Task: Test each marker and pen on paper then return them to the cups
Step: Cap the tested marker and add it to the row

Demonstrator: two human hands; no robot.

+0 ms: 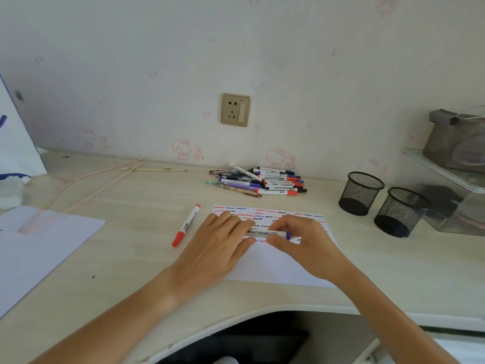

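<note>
I see the whiteboard marker (267, 233) held level just above the paper (275, 261), both hands on it: my right hand (301, 237) pinches the blue-ended side, my left hand (223, 243) grips the other end. Left of that grip a red marker (186, 225) lies on the desk (131, 258). Beyond it sits the pile of pens (258, 181); off right, two mesh cups (360, 193).

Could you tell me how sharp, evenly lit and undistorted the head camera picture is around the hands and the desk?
Head view: soft, even daylight with faint shadows and no glare; the whiteboard marker label is readable between the left hand and right hand, though fingers look slightly smeared; wide-angle distortion bows the desk edge and tilts the mesh cups; the right-hand shelf is blurry.
</note>
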